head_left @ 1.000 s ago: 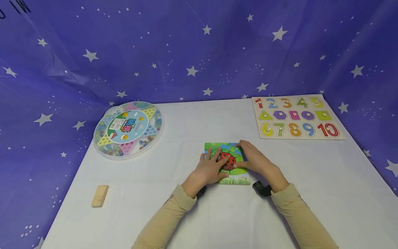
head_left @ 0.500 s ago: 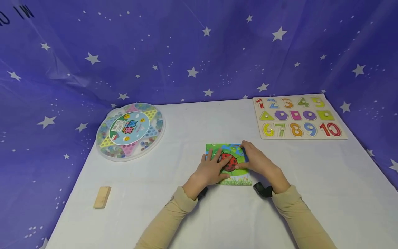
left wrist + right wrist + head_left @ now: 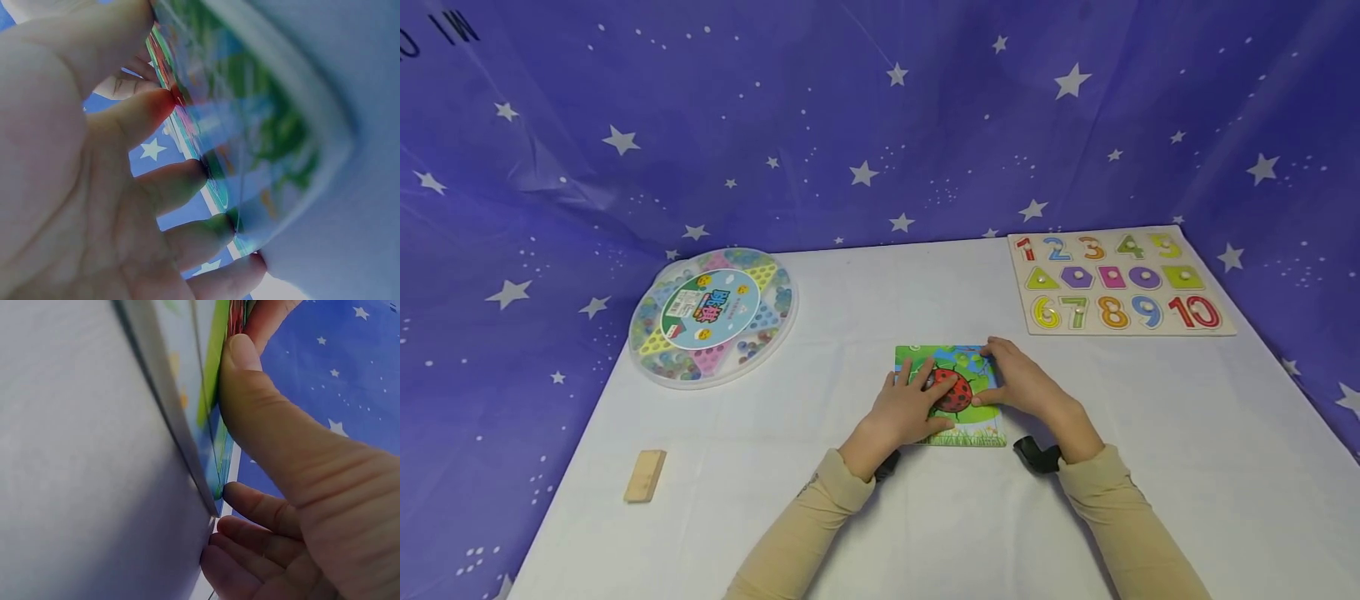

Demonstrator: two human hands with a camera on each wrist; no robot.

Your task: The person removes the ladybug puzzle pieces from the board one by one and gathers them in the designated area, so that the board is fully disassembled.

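Left hand: fingers spread and extended, pressing on the left part of the ladybug puzzle and covering it there. Right hand: thumb and fingers well parted, touching without gripping; thumb on the puzzle face, index fingertip at the right edge near the far corner. Puzzle lies flat on the tabletop between both hands. Beyond, to the left: Chinese checkers set; to the right: number-and-shape peg board. Wooden block: near left, well apart.
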